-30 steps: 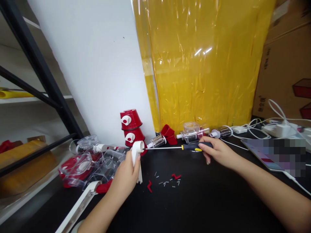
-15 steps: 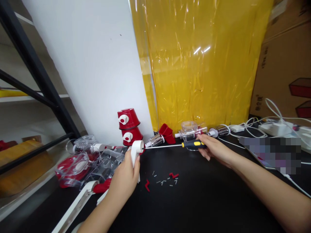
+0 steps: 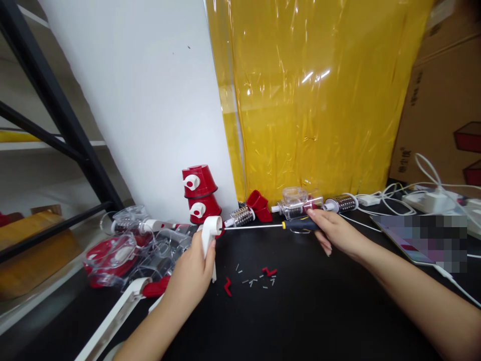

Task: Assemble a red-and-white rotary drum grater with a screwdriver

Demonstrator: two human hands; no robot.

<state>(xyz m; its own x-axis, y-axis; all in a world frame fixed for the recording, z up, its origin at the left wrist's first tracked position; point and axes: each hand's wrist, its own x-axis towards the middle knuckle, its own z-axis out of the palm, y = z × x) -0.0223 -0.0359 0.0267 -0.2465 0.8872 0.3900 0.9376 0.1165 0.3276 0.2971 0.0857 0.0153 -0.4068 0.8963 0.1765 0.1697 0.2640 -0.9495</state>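
My left hand (image 3: pixel 196 265) is closed around a white plastic part (image 3: pixel 211 226) with a round hollow end facing right. In my right hand (image 3: pixel 330 228) is a screwdriver (image 3: pixel 300 224) with a dark blue and yellow handle, held level. Its long metal shaft runs left, and the tip reaches the opening of the white part; how deep it sits is hidden. Below, on the black table (image 3: pixel 300 316), lie several small pale screw-like pieces (image 3: pixel 251 282) and two red zigzag pieces (image 3: pixel 228 287) (image 3: pixel 269 272).
Two stacked red housings (image 3: pixel 201 195) stand at the back, near metal grater drums (image 3: pixel 242 216). Clear plastic parts (image 3: pixel 165 250) crowd the left, with a long white arm (image 3: pixel 112 321) in front. A tablet (image 3: pixel 409 240) and white cables (image 3: pixel 391 195) lie at right.
The screwdriver's handle has turned, so its yellow patches no longer show. My right hand's fingers have shifted on it. The white part stays in my left hand, and the view has moved slightly.
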